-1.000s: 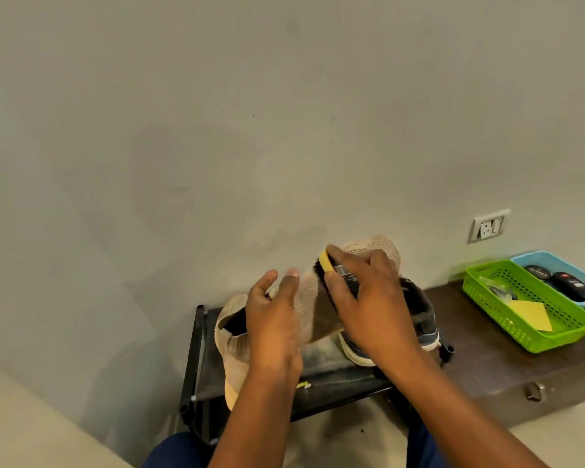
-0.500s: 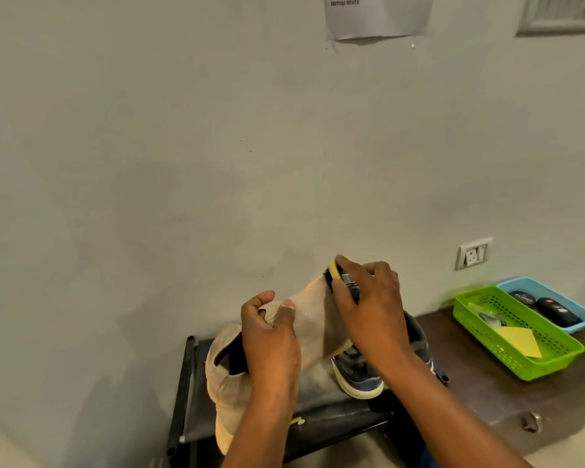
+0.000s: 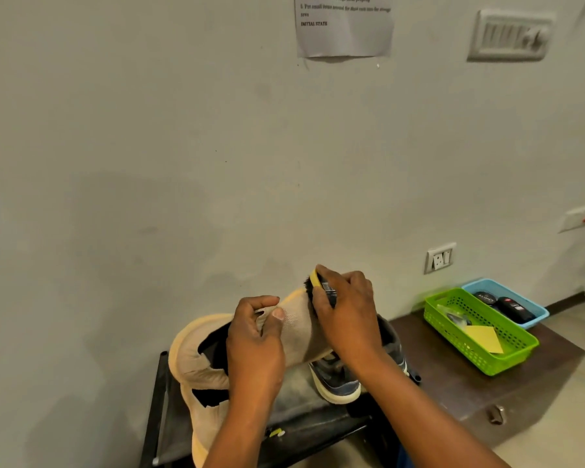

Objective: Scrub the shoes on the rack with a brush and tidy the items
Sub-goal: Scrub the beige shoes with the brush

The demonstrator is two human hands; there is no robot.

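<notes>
Brush (image 3: 319, 288) pressed to the toe of a beige shoe (image 3: 294, 336), held above the rack (image 3: 164, 396).
Right hand (image 3: 347, 315) curled round the brush, bristles on the fabric; left hand (image 3: 255, 346) pinched the shoe's upper between thumb and fingers. Dark sneaker (image 3: 338, 383) sat at the rack's right edge. Green basket (image 3: 477, 349) and blue tray (image 3: 534, 309) stood touching on the cabinet (image 3: 453, 386) beside it.

At lower centre, the left hand (image 3: 255, 346) grips a beige shoe (image 3: 294, 332) above the rack (image 3: 163, 410) while the right hand (image 3: 347, 315) presses a brush (image 3: 314, 282) on its toe.
</notes>
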